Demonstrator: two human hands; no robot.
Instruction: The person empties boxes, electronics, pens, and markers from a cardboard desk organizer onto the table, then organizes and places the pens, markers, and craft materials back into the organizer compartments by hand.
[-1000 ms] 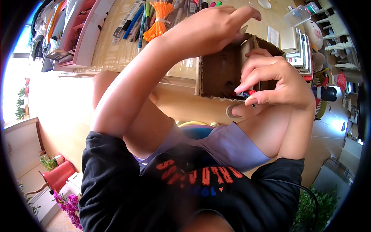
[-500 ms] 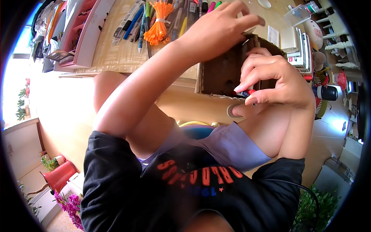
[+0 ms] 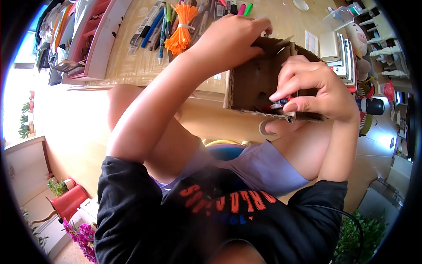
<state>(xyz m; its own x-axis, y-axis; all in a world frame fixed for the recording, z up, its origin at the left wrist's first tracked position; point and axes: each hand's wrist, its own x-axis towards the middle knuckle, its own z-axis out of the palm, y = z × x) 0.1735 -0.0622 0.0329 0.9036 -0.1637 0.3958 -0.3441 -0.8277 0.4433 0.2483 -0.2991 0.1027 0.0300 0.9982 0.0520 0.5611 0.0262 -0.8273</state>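
Observation:
A brown cardboard box (image 3: 252,81) with a rough-cut rim and an inner divider is tilted at the table's near edge, its open side facing me. My left hand (image 3: 235,42) is at its far left corner, fingers curled over the rim and thumb toward the inside; the fingertips are partly hidden. My right hand (image 3: 314,86) is at the box's right part, thumb and forefinger pinched on a small red and dark-blue object (image 3: 283,102) with a silvery end. Its exact kind does not show.
Left of the box lie several pens and markers (image 3: 151,26) and a bundle of orange sticks (image 3: 181,28) tied with a white band. A pink-and-white organizer (image 3: 94,48) stands further left. Books (image 3: 345,59) and a clear plastic container (image 3: 339,18) are at the right.
My left hand has moved left and slightly down, onto the box's far left corner. The box has shifted slightly toward me. My right hand keeps its pinch, almost in place.

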